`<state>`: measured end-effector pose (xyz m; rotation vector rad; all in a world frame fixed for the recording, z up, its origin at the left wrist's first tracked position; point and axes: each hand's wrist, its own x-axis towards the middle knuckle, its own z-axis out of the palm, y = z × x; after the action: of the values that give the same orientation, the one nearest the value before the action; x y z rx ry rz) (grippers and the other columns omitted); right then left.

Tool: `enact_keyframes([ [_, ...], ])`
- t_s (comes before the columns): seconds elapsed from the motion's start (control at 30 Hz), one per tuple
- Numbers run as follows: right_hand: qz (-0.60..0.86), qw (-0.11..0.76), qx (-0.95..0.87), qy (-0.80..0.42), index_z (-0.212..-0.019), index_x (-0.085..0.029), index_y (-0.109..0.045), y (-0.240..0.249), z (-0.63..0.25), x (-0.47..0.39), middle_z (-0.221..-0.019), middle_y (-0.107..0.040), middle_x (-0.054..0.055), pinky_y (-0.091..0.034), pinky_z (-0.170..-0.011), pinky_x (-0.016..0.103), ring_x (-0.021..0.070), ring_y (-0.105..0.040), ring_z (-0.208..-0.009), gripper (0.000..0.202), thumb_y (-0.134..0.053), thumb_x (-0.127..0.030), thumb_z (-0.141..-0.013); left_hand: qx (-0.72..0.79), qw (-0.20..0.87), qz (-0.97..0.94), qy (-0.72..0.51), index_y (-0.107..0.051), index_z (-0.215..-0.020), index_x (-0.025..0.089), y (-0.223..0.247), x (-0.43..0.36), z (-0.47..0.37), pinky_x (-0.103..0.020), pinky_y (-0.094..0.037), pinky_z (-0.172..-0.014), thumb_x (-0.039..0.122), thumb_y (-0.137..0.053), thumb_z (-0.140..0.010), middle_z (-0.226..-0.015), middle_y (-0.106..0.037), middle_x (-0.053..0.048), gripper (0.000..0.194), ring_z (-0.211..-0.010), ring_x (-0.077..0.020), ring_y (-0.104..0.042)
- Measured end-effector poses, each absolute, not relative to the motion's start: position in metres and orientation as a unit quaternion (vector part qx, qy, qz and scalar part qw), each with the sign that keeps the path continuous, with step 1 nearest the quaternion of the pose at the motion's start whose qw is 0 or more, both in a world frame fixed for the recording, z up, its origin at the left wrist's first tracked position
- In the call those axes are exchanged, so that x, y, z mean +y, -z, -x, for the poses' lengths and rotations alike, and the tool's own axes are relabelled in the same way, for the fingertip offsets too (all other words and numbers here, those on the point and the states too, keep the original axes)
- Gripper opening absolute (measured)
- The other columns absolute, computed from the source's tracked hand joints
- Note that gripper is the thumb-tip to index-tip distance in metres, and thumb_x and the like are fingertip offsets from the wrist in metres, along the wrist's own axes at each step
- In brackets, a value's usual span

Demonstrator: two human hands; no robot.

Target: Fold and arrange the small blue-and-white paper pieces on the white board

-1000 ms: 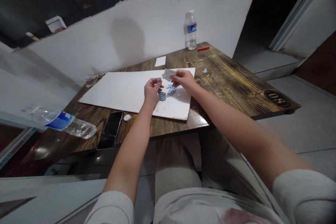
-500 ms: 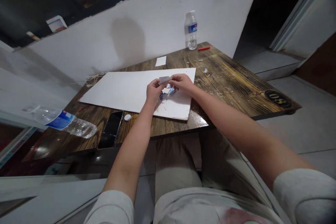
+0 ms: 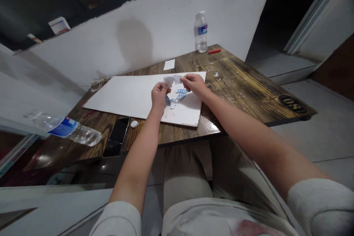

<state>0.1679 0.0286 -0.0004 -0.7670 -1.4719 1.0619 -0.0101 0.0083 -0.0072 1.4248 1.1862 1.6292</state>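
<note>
My left hand (image 3: 159, 95) pinches a small piece of white paper (image 3: 168, 80) between thumb and fingers. Another small paper piece (image 3: 177, 78) is pinched by my right hand (image 3: 193, 82), just right of the first; whether the two pieces are joined I cannot tell. Both hands are above the right part of a large white board (image 3: 132, 94). Blue-outlined paper pieces (image 3: 181, 94) lie on the board between and below the hands, with a small white piece (image 3: 173, 106) near my left wrist.
A phone (image 3: 117, 136), a white cap (image 3: 134, 124) and a lying bottle (image 3: 66, 127) are at the left. An upright bottle (image 3: 202, 33), a red stick (image 3: 214, 51) and a white card (image 3: 169, 65) stand or lie at the back of the wooden table (image 3: 249, 92).
My left hand has shifted slightly left. The paper that spanned both hands now shows as two parts, one at each hand. More of the blue-outlined pieces are visible below.
</note>
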Motion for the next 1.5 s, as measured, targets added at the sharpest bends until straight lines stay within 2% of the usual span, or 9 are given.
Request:
enact_keyframes([
  [0.17, 0.314, 0.571, -0.590, -0.477, -0.073, -0.018, -0.059, 0.001, -0.171, 0.035, -0.062, -0.061, -0.001, -0.037, -0.041, 0.020, 0.0068, -0.050, -0.045, 0.040, -0.070, -0.056, -0.077, 0.462, 0.316, -0.549, -0.621, -0.067, -0.092, 0.023, 0.007, 0.010, 0.011, -0.027, -0.047, -0.067, 0.042, -0.073, -0.078, -0.079, -0.071, -0.002, 0.024, -0.073, -0.0147, -0.066],
  [0.43, 0.294, 0.551, -0.590, -0.512, -0.089, -0.017, -0.063, 0.002, -0.171, 0.035, -0.076, -0.068, 0.002, -0.045, -0.045, 0.021, 0.0092, -0.059, -0.054, 0.036, -0.075, -0.047, -0.073, 0.430, 0.329, -0.577, -0.612, -0.067, -0.100, 0.023, 0.002, 0.000, 0.008, -0.033, -0.053, -0.080, 0.027, -0.073, -0.077, -0.095, -0.073, -0.005, 0.024, -0.087, -0.0177, -0.069],
  [0.63, 0.301, 0.546, -0.582, -0.522, -0.106, -0.019, -0.066, 0.000, -0.172, 0.033, -0.095, -0.072, 0.006, -0.050, -0.052, 0.021, 0.0131, -0.066, -0.071, 0.041, -0.075, -0.041, -0.073, 0.392, 0.338, -0.590, -0.620, -0.068, -0.102, 0.024, 0.001, 0.001, 0.006, -0.039, -0.050, -0.094, 0.031, -0.074, -0.076, -0.101, -0.073, -0.007, 0.027, -0.104, -0.0216, -0.067],
  [0.77, 0.286, 0.549, -0.597, -0.511, -0.109, -0.019, -0.067, 0.003, -0.172, 0.035, -0.104, -0.072, 0.009, -0.052, -0.058, 0.023, 0.0154, -0.066, -0.080, 0.043, -0.075, -0.039, -0.072, 0.388, 0.326, -0.602, -0.617, -0.068, -0.105, 0.025, 0.001, 0.002, 0.007, -0.040, -0.047, -0.100, 0.034, -0.075, -0.076, -0.112, -0.071, -0.009, 0.031, -0.117, -0.0244, -0.062],
  [1.0, 0.311, 0.558, -0.664, -0.389, -0.114, -0.021, -0.067, 0.008, -0.174, 0.043, -0.119, -0.068, 0.009, -0.053, -0.085, 0.037, 0.0213, -0.064, -0.098, 0.043, -0.070, -0.045, -0.078, 0.432, 0.201, -0.650, -0.592, -0.066, -0.114, 0.026, 0.004, 0.006, 0.015, -0.040, -0.039, -0.111, 0.036, -0.069, -0.081, -0.130, -0.064, -0.006, 0.035, -0.128, -0.0226, -0.053],
  [1.13, 0.333, 0.468, -0.773, -0.269, -0.131, -0.025, -0.058, 0.011, -0.176, 0.041, -0.137, -0.058, 0.009, -0.042, -0.105, 0.045, 0.0281, -0.053, -0.124, 0.066, -0.075, -0.050, -0.073, 0.497, 0.129, -0.672, -0.533, -0.067, -0.110, 0.024, 0.003, 0.002, 0.014, -0.040, -0.041, -0.108, 0.029, -0.061, -0.085, -0.124, -0.067, -0.006, 0.027, -0.122, -0.0222, -0.057],
  [1.27, 0.375, 0.266, -0.871, -0.175, -0.146, -0.026, -0.044, 0.016, -0.173, 0.031, -0.151, -0.043, 0.012, -0.027, -0.113, 0.054, 0.0387, -0.035, -0.139, 0.099, -0.083, -0.057, -0.060, 0.617, 0.079, -0.626, -0.471, -0.068, -0.107, 0.021, 0.002, -0.003, 0.012, -0.037, -0.047, -0.094, 0.025, -0.052, -0.088, -0.113, -0.070, -0.008, 0.025, -0.102, -0.0222, -0.063],
  [1.37, 0.375, 0.181, -0.897, -0.149, -0.144, -0.026, -0.047, 0.016, -0.171, 0.026, -0.146, -0.050, 0.012, -0.031, -0.109, 0.054, 0.0399, -0.040, -0.135, 0.088, -0.077, -0.060, -0.069, 0.711, 0.064, -0.608, -0.347, -0.070, -0.102, 0.021, -0.001, -0.008, 0.012, -0.038, -0.047, -0.086, 0.038, -0.054, -0.089, -0.101, -0.071, -0.010, 0.027, -0.095, -0.0260, -0.064],
  [1.5, 0.368, 0.183, -0.903, -0.122, -0.134, -0.025, -0.058, 0.010, -0.171, 0.024, -0.125, -0.066, 0.011, -0.043, -0.094, 0.043, 0.0340, -0.054, -0.117, 0.061, -0.073, -0.048, -0.079, 0.716, 0.058, -0.648, -0.254, -0.071, -0.098, 0.022, -0.002, -0.011, 0.012, -0.039, -0.047, -0.082, 0.051, -0.054, -0.087, -0.091, -0.071, -0.011, 0.035, -0.092, -0.0286, -0.064],
])
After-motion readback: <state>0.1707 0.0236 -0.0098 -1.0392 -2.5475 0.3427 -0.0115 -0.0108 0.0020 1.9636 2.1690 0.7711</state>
